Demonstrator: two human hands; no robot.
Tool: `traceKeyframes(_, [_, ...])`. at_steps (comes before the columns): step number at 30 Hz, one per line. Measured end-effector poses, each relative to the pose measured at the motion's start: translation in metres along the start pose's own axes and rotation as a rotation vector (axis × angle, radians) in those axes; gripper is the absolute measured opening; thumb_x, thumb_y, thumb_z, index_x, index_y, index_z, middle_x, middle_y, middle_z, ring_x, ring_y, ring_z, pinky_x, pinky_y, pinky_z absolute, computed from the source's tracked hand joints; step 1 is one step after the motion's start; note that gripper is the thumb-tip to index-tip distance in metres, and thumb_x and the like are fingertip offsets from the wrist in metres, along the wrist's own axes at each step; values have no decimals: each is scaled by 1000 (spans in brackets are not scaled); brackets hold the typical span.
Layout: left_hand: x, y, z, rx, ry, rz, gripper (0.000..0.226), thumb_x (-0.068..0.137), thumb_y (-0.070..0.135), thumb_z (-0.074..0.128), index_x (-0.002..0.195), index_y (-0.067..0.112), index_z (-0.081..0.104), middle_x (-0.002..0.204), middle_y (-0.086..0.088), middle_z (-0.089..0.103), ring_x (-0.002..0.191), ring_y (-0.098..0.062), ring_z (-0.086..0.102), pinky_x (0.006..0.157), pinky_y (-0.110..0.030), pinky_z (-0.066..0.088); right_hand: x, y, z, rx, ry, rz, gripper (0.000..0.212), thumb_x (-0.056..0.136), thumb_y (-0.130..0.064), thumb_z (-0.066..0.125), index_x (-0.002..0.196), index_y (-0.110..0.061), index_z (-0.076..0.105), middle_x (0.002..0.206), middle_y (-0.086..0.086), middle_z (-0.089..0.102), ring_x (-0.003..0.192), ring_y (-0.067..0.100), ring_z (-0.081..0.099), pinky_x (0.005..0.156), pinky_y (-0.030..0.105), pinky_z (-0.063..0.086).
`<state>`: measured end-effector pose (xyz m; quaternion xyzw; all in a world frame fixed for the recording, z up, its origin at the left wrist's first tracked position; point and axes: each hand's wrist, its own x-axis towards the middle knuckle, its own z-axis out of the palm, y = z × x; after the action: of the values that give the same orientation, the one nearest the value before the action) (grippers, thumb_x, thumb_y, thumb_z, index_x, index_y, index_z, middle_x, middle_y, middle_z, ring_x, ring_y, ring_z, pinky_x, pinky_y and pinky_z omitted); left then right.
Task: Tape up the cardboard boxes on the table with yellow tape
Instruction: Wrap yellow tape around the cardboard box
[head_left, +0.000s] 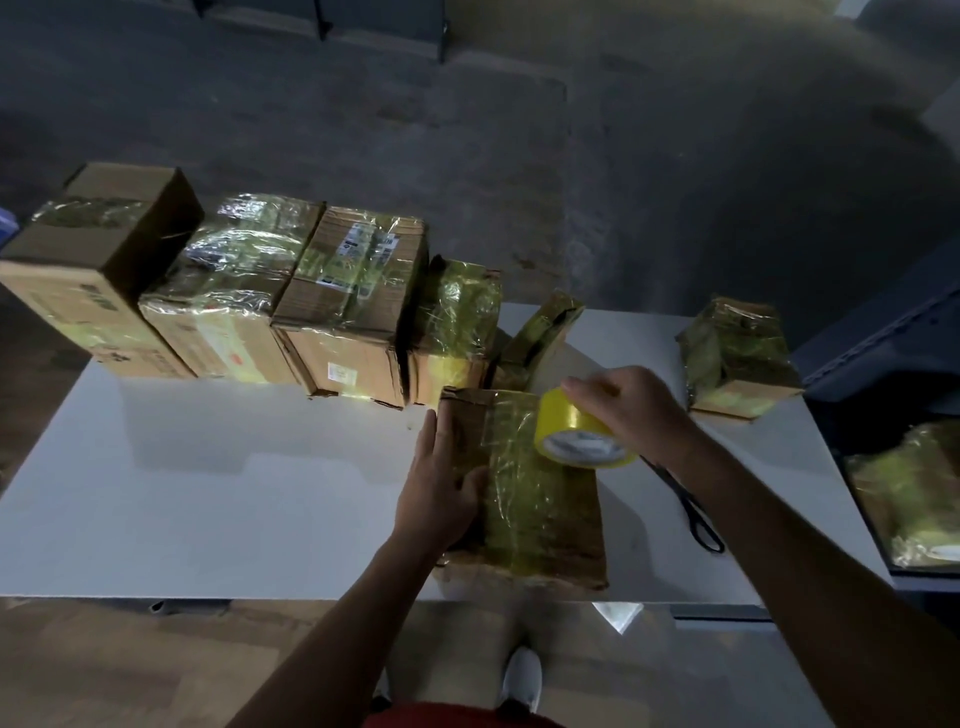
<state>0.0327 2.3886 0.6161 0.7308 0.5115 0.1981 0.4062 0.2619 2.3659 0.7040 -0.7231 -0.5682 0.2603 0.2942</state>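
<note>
— Boxes (353, 301) hold what?
— Taped over; cannot tell. Left hand (436, 483) lies straight-fingered on the near box (545, 519) on the table (208, 493); right hand (628, 410) grips the yellow tape roll (566, 421), seemingly touching it.

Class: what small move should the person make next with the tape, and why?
Probably draw the tape roll nearer along the right side of the box with the right hand: the left hand steadies it, and cardboard there shows bare.
</note>
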Motion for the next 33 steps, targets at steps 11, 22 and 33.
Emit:
traceKeyframes(11, [-1, 27, 25, 554, -83, 334, 85, 93, 59, 35, 149, 20, -16, 157, -4, -20, 146, -23, -20, 119, -43, -6, -4, 5, 0, -287, -23, -50, 54, 85, -48, 62, 51, -9, 46, 48, 5, 41, 45, 14, 39, 48, 29, 28])
traceKeyframes(22, [2, 23, 37, 703, -159, 230, 88, 88, 72, 12, 152, 15, -10, 160, -9, -16, 145, -23, -21, 113, -39, -19, -24, 41, 6, 295, 44, 109, 53, 83, -54, 63, 65, -4, 59, 56, 6, 45, 60, 7, 45, 57, 24, 35])
traceKeyframes(33, [4, 22, 37, 733, -171, 223, 93, 84, 77, 8, 151, 16, -13, 160, -8, -17, 145, -22, -22, 119, -42, -13, -19, 39, -36, -232, 5, -20, 54, 87, -40, 64, 51, -6, 43, 48, 1, 30, 45, 12, 33, 49, 30, 28])
